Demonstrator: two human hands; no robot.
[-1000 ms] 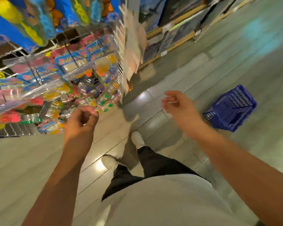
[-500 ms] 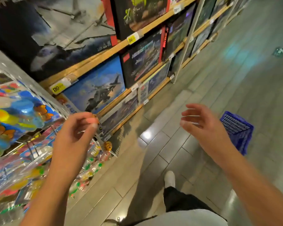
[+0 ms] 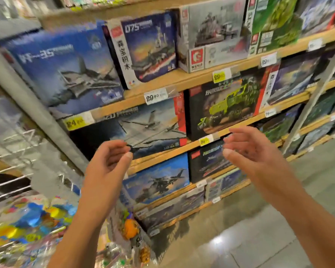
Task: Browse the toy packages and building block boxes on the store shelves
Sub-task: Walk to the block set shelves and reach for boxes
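Two bare hands are raised in front of wooden shelves (image 3: 184,77) stacked with building block boxes. The left hand (image 3: 106,163) is held with fingers loosely curled and apart from the thumb, nothing gripped; the right hand (image 3: 249,149) is held with fingers relaxed and spread, likewise empty. Neither hand is seen touching a box.

The boxes are flat, rectangular cardboard with glossy printed fronts. At the left end of the upper shelf a large blue box (image 3: 66,68) is stood, printed with a grey jet and blurred white lettering. Beside it a box showing a warship (image 3: 149,47) is marked "075", with Chinese characters down a white strip on its left edge. Next along, a grey-white box (image 3: 213,33) with a red square logo is set near the shelf's front edge. On the shelf below, a pale box with a grey aircraft (image 3: 143,126) and a black box with a bright green truck (image 3: 224,105) are placed side by side. Lower still, a blue box with a helicopter (image 3: 157,180) is seen.

Price tags are fixed along the shelves' front edges: a white one reading "29.90" (image 3: 153,96) and yellow ones (image 3: 219,76) too blurred to be read surely. At the lower left, colourful plastic toy packages (image 3: 27,219) are hung on a white wire rack (image 3: 12,151). A grey tiled floor (image 3: 259,238) is visible at the lower right.
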